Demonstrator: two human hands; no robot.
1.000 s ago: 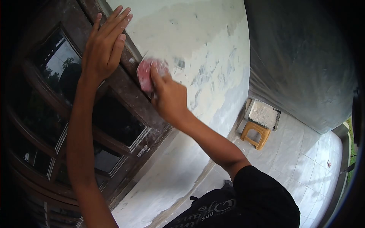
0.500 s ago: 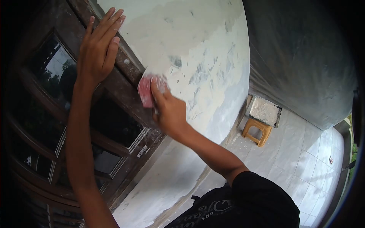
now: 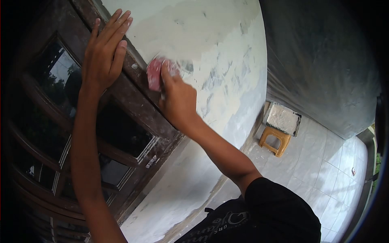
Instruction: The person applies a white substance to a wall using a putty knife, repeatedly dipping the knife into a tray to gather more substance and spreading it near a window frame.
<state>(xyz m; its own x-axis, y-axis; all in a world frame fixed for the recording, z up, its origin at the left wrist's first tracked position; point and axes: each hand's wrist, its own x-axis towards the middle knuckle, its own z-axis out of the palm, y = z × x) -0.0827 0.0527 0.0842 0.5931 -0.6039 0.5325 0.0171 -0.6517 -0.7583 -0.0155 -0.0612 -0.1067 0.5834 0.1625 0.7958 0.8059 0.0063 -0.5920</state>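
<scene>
My left hand [image 3: 103, 56] rests with its fingers apart on the dark brown wooden frame [image 3: 133, 73], its fingertips at the edge of the wall. In my right hand [image 3: 178, 97] is a pinkish-red pad [image 3: 154, 74], smeared with white and slightly blurred. The pad lies against the wall [image 3: 190, 40] right beside the frame. Grey and white patches and dark scuffs mark the wall's pale surface around it.
A tray [image 3: 283, 119] of whitish material sits on a yellow-brown plastic stool [image 3: 275, 141] at the right. Light floor tiles [image 3: 308, 174] surround the stool. Dark sheeting [image 3: 320, 65] hangs at the upper right. Glass panes [image 3: 60, 73] fill the wooden frame at left.
My right hand and the pad have moved up along the wall beside the frame. My left hand has stayed in nearly the same place.
</scene>
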